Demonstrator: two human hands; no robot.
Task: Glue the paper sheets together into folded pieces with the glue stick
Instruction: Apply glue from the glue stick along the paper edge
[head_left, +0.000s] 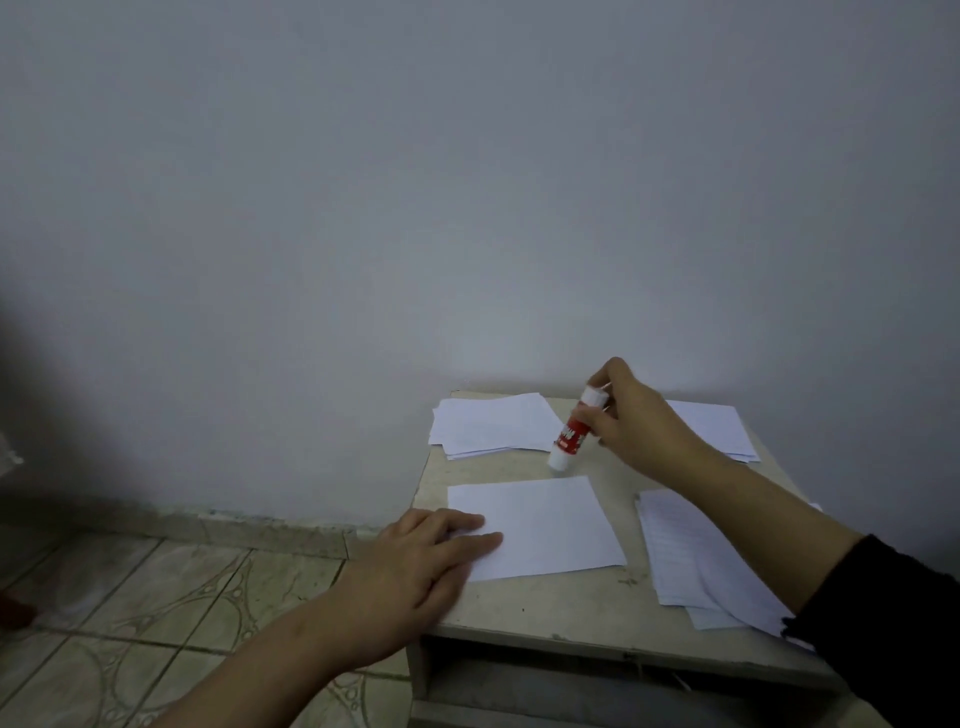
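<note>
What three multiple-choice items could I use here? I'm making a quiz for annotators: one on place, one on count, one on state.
1. Where is the glue stick?
A. In the right hand, above the table
B. Lying on the floor
C. Under the left hand

2. How many paper piles lie around the single sheet?
A. One
B. Three
C. Five

3. What is the left hand doing?
A. Crumpling the sheet
B. Hanging off the table
C. Pressing flat on the sheet's corner

Answers: 1 A, fingers grip the tilted stick; 2 B, two piles at the back, one at the right; 3 C, straight fingers rest on the paper.
</note>
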